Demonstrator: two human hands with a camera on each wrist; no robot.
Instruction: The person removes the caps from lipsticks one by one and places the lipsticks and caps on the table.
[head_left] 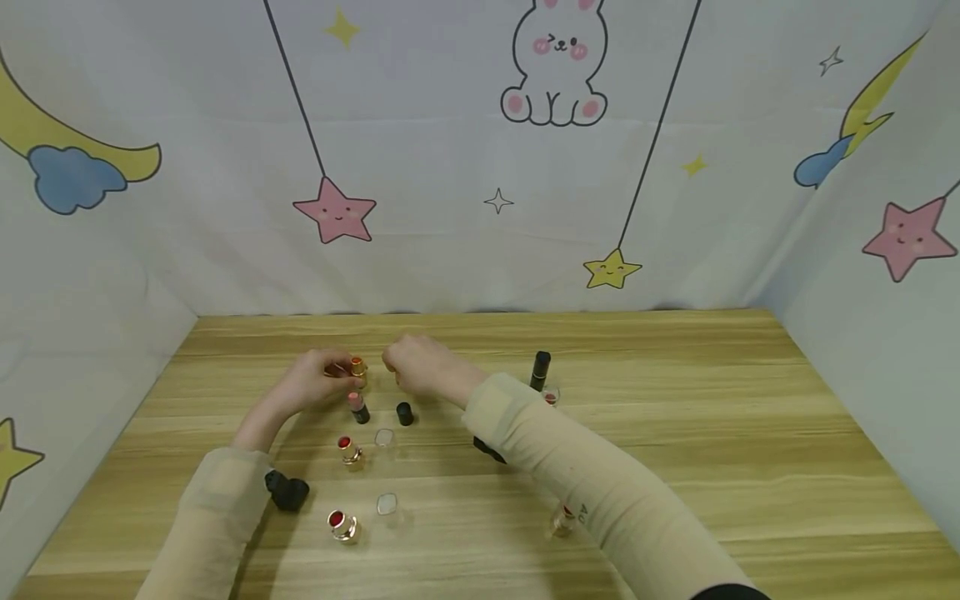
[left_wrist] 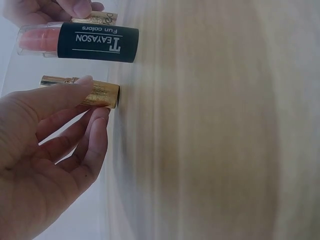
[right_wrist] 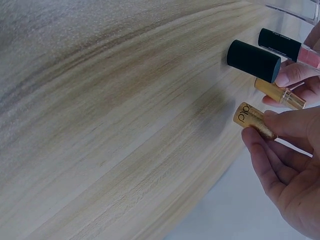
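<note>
At the table's back left, my left hand (head_left: pixel 313 379) pinches a gold lipstick (head_left: pixel 359 372) between thumb and fingers. Its orange-red tip shows in the head view, and its base is at the tabletop in the left wrist view. My right hand (head_left: pixel 423 365), just to the right, pinches a gold lipstick cap (right_wrist: pixel 254 121) with dark lettering; the head view hides this cap behind the hand. The cap and the lipstick are apart. Nearer the front, between the hands, stand a pink lipstick (head_left: pixel 358 408) with a black base and a black cap (head_left: pixel 405 414).
Two red lipsticks in gold cases (head_left: pixel 349 452) stand front left, with clear caps (head_left: pixel 385 440) beside them. A tall black tube (head_left: pixel 540 371) and a clear-capped lipstick (head_left: pixel 551 397) stand right of centre. My right sleeve partly covers another lipstick (head_left: pixel 562 522). Printed cloth walls (head_left: pixel 450 250) edge the table.
</note>
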